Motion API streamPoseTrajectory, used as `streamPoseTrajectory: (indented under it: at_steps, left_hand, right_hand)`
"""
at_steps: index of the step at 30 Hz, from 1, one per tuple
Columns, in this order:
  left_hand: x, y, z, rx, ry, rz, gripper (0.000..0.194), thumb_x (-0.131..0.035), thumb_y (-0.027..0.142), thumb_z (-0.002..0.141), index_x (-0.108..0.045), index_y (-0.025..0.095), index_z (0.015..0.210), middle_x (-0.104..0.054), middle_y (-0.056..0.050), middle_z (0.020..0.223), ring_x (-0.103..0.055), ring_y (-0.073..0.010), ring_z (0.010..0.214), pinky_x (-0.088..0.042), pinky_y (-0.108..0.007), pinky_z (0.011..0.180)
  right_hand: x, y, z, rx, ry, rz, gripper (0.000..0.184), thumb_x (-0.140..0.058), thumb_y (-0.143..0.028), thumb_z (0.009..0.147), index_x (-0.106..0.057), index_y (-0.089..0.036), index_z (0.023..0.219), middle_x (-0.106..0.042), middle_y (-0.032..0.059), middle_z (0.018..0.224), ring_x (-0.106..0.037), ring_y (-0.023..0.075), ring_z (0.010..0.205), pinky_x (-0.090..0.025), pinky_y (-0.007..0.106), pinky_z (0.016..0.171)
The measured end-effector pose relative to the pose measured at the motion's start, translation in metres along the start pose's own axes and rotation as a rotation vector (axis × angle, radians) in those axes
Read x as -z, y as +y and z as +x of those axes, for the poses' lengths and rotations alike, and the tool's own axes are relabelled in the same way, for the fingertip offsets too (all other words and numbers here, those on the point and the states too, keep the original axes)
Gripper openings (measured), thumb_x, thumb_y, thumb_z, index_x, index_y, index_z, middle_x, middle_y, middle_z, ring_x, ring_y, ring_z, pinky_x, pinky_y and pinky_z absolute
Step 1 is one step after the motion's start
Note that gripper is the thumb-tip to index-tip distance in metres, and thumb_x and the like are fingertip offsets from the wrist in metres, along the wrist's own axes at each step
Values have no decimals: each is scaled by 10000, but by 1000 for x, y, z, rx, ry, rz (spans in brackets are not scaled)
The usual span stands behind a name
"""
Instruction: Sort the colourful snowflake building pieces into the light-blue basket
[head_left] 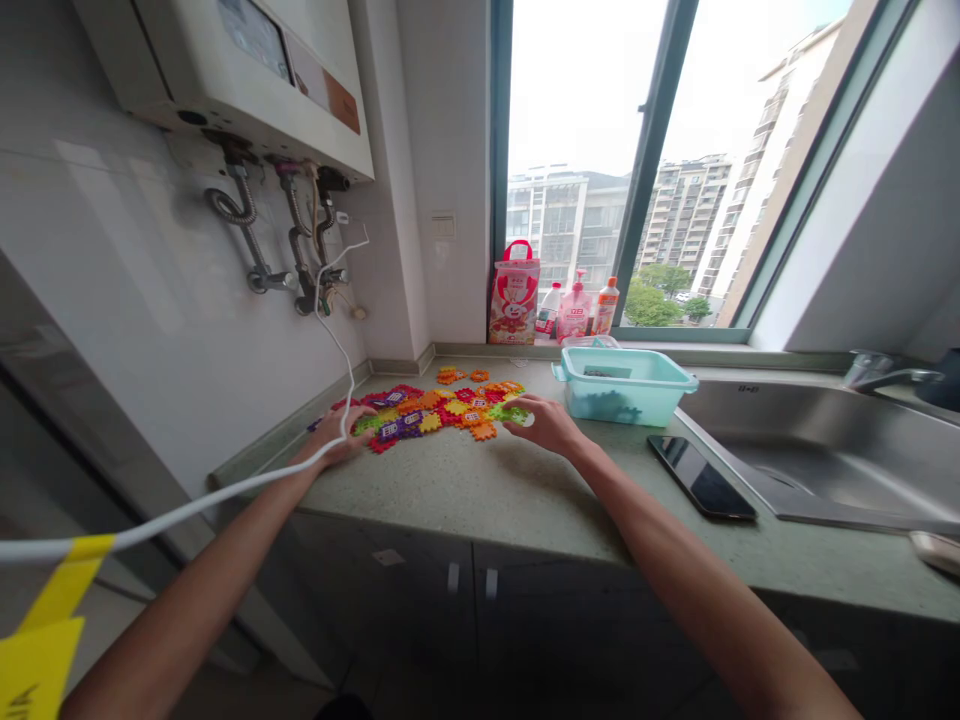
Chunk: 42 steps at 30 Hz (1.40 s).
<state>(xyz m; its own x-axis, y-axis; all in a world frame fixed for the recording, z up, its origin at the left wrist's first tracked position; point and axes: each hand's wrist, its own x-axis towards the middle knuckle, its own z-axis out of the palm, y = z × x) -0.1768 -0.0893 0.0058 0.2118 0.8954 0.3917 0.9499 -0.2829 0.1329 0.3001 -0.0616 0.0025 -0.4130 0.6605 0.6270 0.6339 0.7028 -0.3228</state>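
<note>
right grip [553,428] pinched on green gear [508,413], nearer teal bin [660,405]; my left grip [334,436], closure unclear, at far end of gear pile [430,423], long axis running binward.

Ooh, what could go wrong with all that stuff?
The smartphone lies close beside the sink, so a bump might send it in. The white cable passes in front of the left hand in this view and could snag it. The colorful gear-shaped pieces, crowded together, might scatter if pushed.
</note>
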Motion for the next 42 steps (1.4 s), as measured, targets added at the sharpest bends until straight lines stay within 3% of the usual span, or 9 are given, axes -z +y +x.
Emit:
streamPoseTrajectory:
  at_steps: [9,17,21,26,30,33,36,39,42]
  left_hand:
    - [-3,12,12,-120,-77,217,442,-519,445,885,-664,194,1218,-709,-145,1249,-635,-350,1191,-420,-498,1075]
    - [3,11,11,-189,-76,96,472,-521,482,910,-622,191,1268,-718,-129,1251,-674,-316,1130,-459,-439,1067]
    - [-5,2,10,-145,105,17,446,-562,508,908,-606,219,1245,-722,-115,1229,-674,-318,1119,-444,-466,1099]
    - [-14,-2,24,172,397,-232,445,-470,557,986,-554,205,1244,-721,-82,1086,-693,-268,966,-537,-393,901]
    - [-1,10,48,312,547,-364,415,-430,560,1025,-568,191,1154,-715,-76,963,-682,-238,856,-529,-344,781]
    - [11,20,73,312,628,-301,361,-460,537,1030,-573,213,1141,-732,-94,1018,-691,-255,904,-525,-357,800]
    - [13,27,103,175,583,-143,318,-534,465,1010,-571,218,1208,-740,-86,1079,-706,-272,968,-519,-355,823]
    - [2,30,132,11,417,17,316,-563,377,989,-569,220,1263,-732,-77,1166,-712,-281,1015,-515,-342,820]
    - [-16,30,150,-15,241,62,302,-556,354,979,-575,240,1258,-743,-62,1169,-725,-283,992,-513,-335,788]
  right_hand:
    - [-5,3,0,8,-52,-10,273,-758,-422,901,-794,-303,1144,-777,62,1186,-749,255,1033,-569,371,956]
    - [-7,1,0,-6,-47,-18,273,-761,-421,896,-794,-299,1139,-780,61,1177,-750,256,1030,-567,376,958]
    - [-1,0,-4,-42,-18,27,271,-757,-402,887,-795,-285,1129,-781,69,1177,-749,258,1018,-562,391,960]
    - [-6,9,-9,-176,53,317,371,-738,-511,861,-797,-231,1098,-800,88,1091,-735,250,952,-576,387,876]
    - [-14,18,-9,-401,57,633,582,-752,-651,780,-780,-162,1093,-801,94,917,-724,234,814,-566,348,738]
    - [-13,20,-9,-453,-8,750,601,-804,-653,731,-779,-160,1072,-789,76,871,-714,211,796,-553,321,734]
    - [-7,21,-8,-501,-43,839,601,-820,-661,721,-773,-175,1072,-781,63,889,-716,198,807,-546,303,726]
    - [-1,21,-10,-541,-43,925,594,-829,-659,724,-766,-189,1082,-782,66,948,-728,203,841,-546,297,727]
    - [6,18,-17,-550,-80,973,560,-827,-634,759,-773,-199,1108,-779,66,955,-730,207,848,-545,299,731]
